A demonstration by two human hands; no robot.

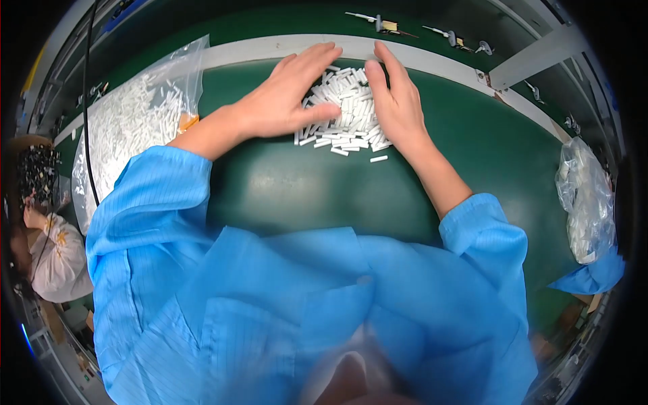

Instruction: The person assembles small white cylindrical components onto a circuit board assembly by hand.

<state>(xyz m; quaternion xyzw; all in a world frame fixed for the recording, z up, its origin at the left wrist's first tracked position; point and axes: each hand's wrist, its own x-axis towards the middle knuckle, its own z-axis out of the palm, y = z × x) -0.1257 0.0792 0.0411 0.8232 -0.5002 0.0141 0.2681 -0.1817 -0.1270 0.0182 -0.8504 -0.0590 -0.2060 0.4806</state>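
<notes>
A heap of small white tubes (347, 108) lies on the green tabletop (304, 182), close to a pale rail at the back. My left hand (290, 91) rests along the heap's left side, fingers stretched out and thumb reaching over the tubes. On the right side my right hand (397, 101) stands on edge against the heap, its fingers extended. Neither hand grips anything. One loose tube lies a little in front of the heap. Some tubes are hidden beneath my left hand.
A large clear plastic bag (128, 121) full of similar white tubes lies at the left, near my left forearm. The pale rail (270, 46) bounds the tabletop. Small parts with thin shafts (381, 25) lie beyond it. Another clear bag (584, 202) sits far right; a co-worker's sleeve (61, 260) shows far left.
</notes>
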